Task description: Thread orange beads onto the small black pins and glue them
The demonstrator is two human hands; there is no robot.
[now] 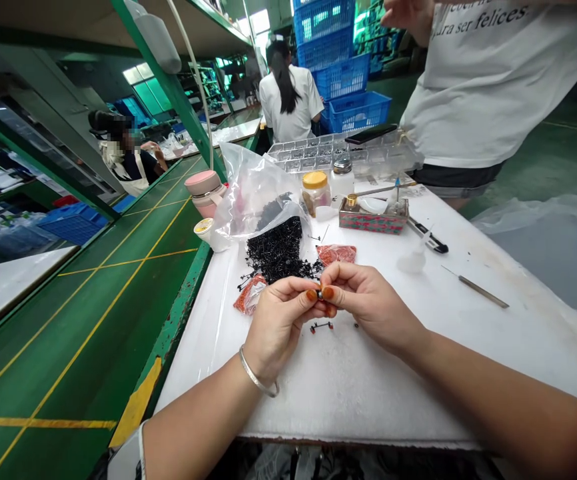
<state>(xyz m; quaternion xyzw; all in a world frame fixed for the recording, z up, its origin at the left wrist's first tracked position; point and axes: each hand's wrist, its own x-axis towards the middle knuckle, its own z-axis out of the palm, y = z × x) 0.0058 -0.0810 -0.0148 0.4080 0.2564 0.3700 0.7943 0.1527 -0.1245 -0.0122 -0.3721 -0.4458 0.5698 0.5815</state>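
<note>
Both hands meet over the white tabletop (368, 400), pinching one small dark part (319, 294) between thumbs and fingertips. My left hand (283, 317) grips it from the left, and my right hand (368, 303) from the right. Fingers cover most of the part, so its exact kind is hidden. Just below the hands lies a small black piece with red ends (322, 326). Beyond them, a heap of thin black parts (276, 250) spills from a clear plastic bag (248, 180). Bags of small orange-red pieces (337, 254) lie beside the heap.
A decorated box (372, 220), a yellow-lidded jar (315, 190) and a divided clear tray (313, 155) stand farther back. On the right lie a utility knife (428, 236) and a pointed tool (483, 292). A green conveyor belt (93, 320) runs along the left. A person in a white shirt (488, 93) stands at the table's far right.
</note>
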